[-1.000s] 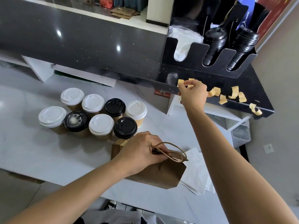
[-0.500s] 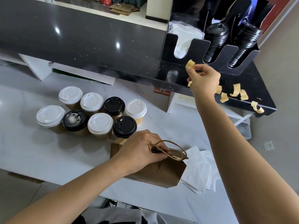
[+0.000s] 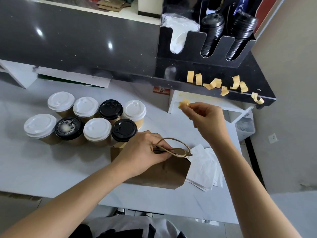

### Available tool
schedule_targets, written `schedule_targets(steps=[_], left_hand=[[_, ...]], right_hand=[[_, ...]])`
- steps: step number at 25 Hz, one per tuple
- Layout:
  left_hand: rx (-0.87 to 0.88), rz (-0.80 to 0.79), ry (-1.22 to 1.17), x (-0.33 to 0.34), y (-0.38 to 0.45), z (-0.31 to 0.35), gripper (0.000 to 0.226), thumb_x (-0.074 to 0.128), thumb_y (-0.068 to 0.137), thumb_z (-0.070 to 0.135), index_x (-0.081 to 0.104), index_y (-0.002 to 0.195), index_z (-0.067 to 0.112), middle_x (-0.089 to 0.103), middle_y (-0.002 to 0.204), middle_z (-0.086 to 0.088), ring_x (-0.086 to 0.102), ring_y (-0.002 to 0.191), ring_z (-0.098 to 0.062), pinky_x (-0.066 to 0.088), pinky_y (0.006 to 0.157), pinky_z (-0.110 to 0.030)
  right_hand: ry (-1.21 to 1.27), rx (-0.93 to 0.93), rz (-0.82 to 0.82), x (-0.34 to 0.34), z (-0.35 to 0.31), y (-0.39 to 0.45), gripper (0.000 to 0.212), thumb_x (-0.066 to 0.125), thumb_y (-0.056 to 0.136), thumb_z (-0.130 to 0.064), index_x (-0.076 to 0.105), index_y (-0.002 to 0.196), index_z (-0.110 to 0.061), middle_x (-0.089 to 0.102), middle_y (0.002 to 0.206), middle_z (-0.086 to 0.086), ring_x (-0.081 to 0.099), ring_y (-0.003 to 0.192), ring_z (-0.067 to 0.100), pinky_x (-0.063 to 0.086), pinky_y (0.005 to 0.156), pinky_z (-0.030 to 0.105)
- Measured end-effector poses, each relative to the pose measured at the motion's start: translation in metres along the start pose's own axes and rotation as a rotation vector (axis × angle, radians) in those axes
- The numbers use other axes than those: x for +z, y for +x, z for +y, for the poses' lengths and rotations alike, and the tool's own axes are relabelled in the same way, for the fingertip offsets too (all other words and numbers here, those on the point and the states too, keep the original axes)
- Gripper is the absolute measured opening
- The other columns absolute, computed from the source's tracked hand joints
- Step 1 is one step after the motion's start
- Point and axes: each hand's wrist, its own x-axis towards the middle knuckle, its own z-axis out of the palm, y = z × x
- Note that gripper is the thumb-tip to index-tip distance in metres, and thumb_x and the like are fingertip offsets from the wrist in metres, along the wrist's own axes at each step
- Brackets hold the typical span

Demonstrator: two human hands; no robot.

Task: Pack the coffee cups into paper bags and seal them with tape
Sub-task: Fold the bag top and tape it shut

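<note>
Now that the right hand (image 3: 205,117) has come off the black shelf edge (image 3: 214,91) with one short tan tape strip (image 3: 183,103) pinched at its fingertips, we have tape for sealing — half a second ago it was still up by the black lid dispenser (image 3: 197,48). Left hand (image 3: 145,150) stays clamped on the folded top of the brown paper bag (image 3: 164,170) on the white desk (image 3: 51,160). Eight lidded paper coffee cups (image 3: 91,121) sit unpacked just behind — more strips remain on the shelf.

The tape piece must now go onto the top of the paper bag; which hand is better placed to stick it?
The right hand: it already pinches the tape piece, above the paper bag. The left hand grips the bag's top shut.
</note>
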Motion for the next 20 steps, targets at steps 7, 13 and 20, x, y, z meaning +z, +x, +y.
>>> schedule_targets(steps=[7,13,20], left_hand=[[-0.063,-0.001,-0.056,-0.003,0.002,0.004,0.015,0.088,0.077,0.027,0.082,0.086,0.038,0.075,0.083,0.021,0.067,0.084,-0.007,0.054,0.076,-0.033],[-0.102,-0.030,-0.075,-0.006,0.006,0.005,0.017,0.088,0.076,0.024,0.082,0.085,0.038,0.076,0.082,0.019,0.069,0.079,-0.013,0.056,0.076,-0.044],[-0.121,-0.032,-0.057,-0.005,0.006,0.004,0.014,0.087,0.076,0.027,0.082,0.085,0.036,0.075,0.081,0.022,0.068,0.077,-0.016,0.054,0.072,-0.038]], right_hand=[[-0.048,0.083,-0.155,-0.024,0.009,-0.067,0.020,0.079,0.085,-0.041,0.080,0.081,-0.022,0.065,0.071,0.010,0.039,0.057,0.010,0.030,0.052,0.017],[-0.026,0.146,-0.186,-0.024,0.011,-0.084,0.014,0.079,0.084,-0.043,0.080,0.081,-0.029,0.071,0.077,0.009,0.048,0.062,0.012,0.036,0.057,0.023],[-0.088,0.136,-0.194,-0.017,0.010,-0.091,0.017,0.080,0.083,-0.042,0.080,0.082,-0.025,0.070,0.075,0.002,0.048,0.058,0.005,0.037,0.054,0.015]])
